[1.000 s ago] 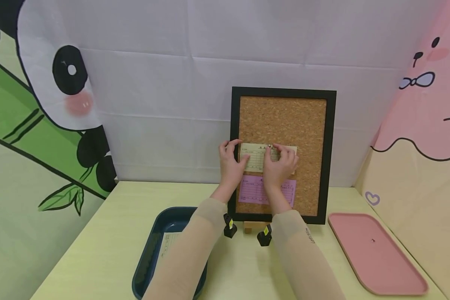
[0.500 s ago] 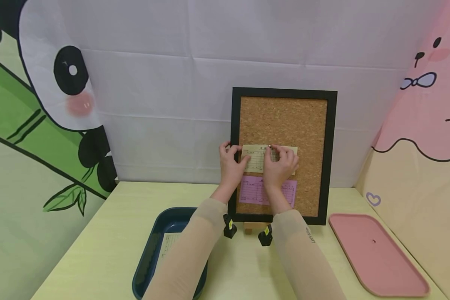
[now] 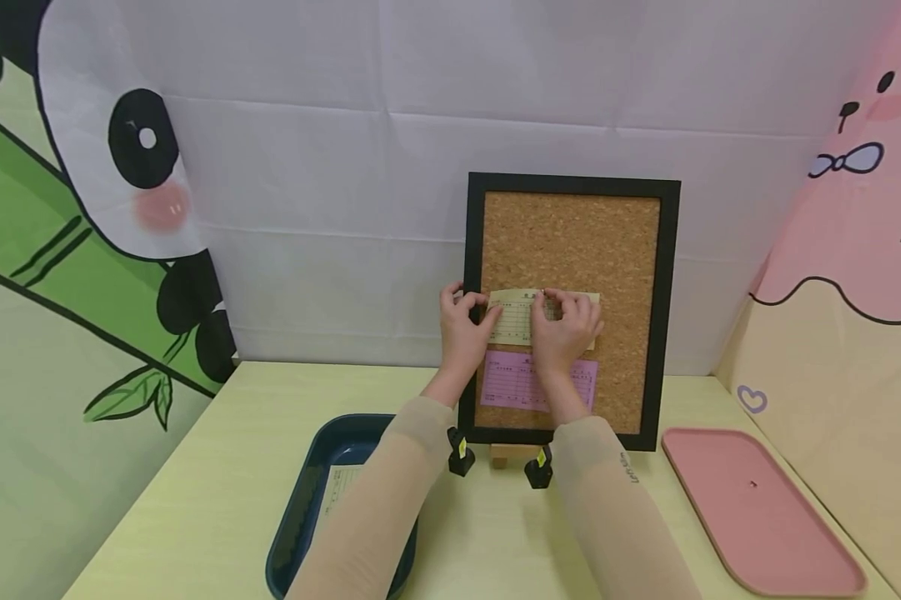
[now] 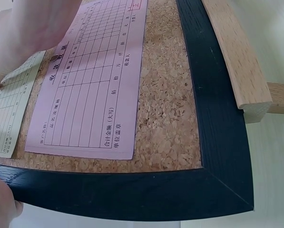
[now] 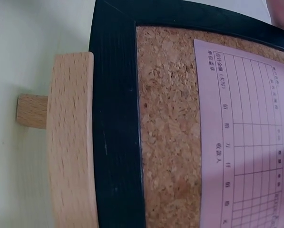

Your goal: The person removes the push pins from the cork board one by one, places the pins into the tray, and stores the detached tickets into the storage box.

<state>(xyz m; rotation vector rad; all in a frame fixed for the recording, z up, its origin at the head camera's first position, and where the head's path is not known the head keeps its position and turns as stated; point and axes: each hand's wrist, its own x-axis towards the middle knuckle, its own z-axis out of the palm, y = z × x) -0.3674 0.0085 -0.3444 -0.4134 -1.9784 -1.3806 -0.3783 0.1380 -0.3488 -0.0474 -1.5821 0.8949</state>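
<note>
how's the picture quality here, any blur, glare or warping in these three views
Head view: evenly lit, sharp, no glare, soft shadows under the cork board. Left wrist view: straight frame edges bow from lens distortion, the left hand is washed out and blurred, the pink slip is readable. Right wrist view: wooden stand curved by distortion, print on the slip soft.

Lower left of my view sits a dark blue plastic tray (image 3: 300, 508); lower right, a flat pink tray (image 3: 765, 517).
</note>
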